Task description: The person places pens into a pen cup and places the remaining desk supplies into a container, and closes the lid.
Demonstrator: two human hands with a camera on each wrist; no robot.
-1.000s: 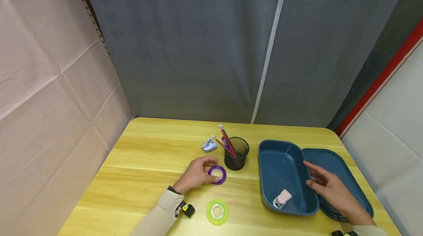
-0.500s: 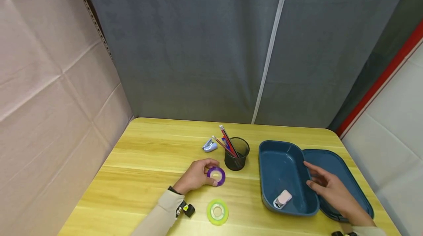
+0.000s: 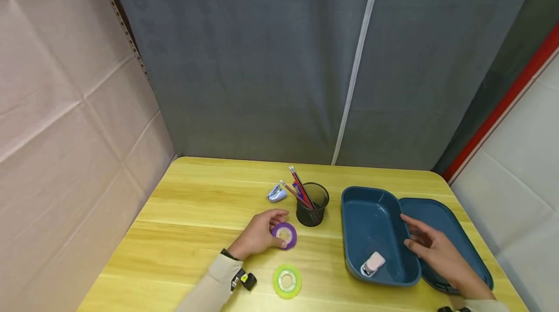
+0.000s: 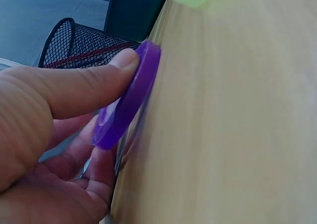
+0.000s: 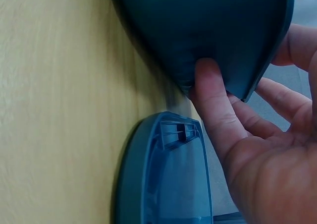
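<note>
My left hand (image 3: 258, 234) pinches a purple tape roll (image 4: 131, 102), thumb on its near face. In the left wrist view the roll is tilted, close to the tabletop. A yellow-green tape roll (image 3: 287, 281) lies flat nearer the front. My right hand (image 3: 438, 249) holds the side of a deep blue box (image 3: 371, 224), with the thumb (image 5: 210, 80) against the outer wall and other fingers partly hidden at the rim. Inside the box, towards its front, sits a small pink and white stapler (image 3: 373, 264).
A black mesh pen cup (image 3: 312, 212) with pencils stands just beyond the purple roll. Left of it lies a small light-blue stapler (image 3: 277, 193). The box's blue lid (image 3: 452, 227) lies on the wooden table (image 3: 188, 224), right of the box, under my right hand.
My left hand's purple tape roll has shifted slightly towards the front and left. The right hand and the box stay where they were.
</note>
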